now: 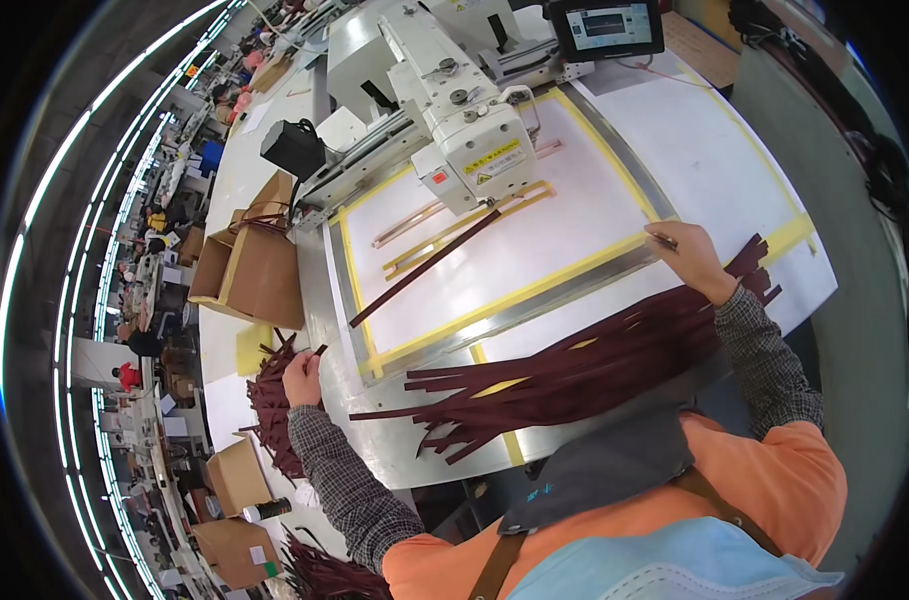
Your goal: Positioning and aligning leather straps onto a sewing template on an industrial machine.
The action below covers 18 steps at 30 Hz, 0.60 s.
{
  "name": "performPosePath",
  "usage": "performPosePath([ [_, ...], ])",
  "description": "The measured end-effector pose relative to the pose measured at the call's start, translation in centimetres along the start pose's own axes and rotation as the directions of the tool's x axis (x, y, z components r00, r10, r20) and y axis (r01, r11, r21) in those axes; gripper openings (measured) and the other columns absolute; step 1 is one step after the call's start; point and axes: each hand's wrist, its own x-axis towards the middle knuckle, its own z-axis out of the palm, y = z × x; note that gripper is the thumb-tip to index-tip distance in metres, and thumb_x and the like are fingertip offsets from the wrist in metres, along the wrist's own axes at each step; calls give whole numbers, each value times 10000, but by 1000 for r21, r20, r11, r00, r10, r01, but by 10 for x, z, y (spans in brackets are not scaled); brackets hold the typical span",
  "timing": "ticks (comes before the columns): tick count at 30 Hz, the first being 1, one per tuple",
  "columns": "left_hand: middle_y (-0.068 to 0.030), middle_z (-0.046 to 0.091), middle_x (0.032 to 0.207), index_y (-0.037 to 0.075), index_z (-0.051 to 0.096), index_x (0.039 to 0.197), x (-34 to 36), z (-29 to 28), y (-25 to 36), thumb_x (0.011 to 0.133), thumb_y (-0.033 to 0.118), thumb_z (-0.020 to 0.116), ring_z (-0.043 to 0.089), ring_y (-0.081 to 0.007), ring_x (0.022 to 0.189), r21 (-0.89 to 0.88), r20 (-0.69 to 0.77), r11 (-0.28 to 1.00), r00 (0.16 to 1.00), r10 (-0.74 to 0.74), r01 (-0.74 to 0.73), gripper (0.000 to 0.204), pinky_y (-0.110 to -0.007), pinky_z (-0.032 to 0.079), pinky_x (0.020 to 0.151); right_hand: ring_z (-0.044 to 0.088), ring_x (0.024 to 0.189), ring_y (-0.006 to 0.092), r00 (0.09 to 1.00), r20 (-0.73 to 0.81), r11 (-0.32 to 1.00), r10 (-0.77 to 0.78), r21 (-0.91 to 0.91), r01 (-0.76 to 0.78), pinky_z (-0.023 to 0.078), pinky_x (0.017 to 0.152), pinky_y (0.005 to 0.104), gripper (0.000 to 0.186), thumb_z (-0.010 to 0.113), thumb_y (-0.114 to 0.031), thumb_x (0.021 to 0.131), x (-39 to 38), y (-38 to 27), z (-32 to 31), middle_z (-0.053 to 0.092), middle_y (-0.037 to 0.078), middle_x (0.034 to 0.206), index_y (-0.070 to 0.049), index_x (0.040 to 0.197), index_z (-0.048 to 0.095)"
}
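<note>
My left hand (302, 380) is closed at the edge of a pile of folded maroon strips (270, 400); the dark end of one strip pokes out at its fingertips. On the right, my right hand (690, 260) is closed in a pinch by the corner of the yellow-taped work plate (454, 325), with something small and dark at its fingers that I cannot make out. A single maroon strip (424, 270) lies slantwise on the plate, its far end under the sewing machine head (479, 150). Long maroon strips (574, 360) lie bundled in front of me.
The machine's black motor (294, 147) juts out at the left, above an open cardboard box (264, 265). A control screen (604, 28) stands at the back. Yellow slotted frames (469, 232) lie on the plate. More cardboard boxes (236, 550) sit at the lower left.
</note>
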Motion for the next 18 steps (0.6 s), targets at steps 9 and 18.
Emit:
performPosePath([
  [9, -55, 717, 1006, -2, 719, 1217, -100, -106, 151, 958, 0, 722, 658, -109, 885, -695, 169, 718, 977, 128, 26, 259, -262, 538, 815, 477, 670, 55, 956, 262, 806, 132, 534, -257, 413, 602, 236, 377, 571, -312, 1089, 29, -103, 25, 527, -29, 769, -29, 1294, 712],
  [18, -109, 709, 1015, 60, 744, 1176, -139, -112, 306, 884, 104, 794, 693, -325, 871, -254, -39, 792, 824, 565, -555, 299, -396, 574, 750, 581, 631, 49, 574, 777, 385, -260, 628, -676, 370, 472, 184, 382, 539, -324, 1120, 11, -234, 77, 714, 47, 1005, 3, 1257, 680],
])
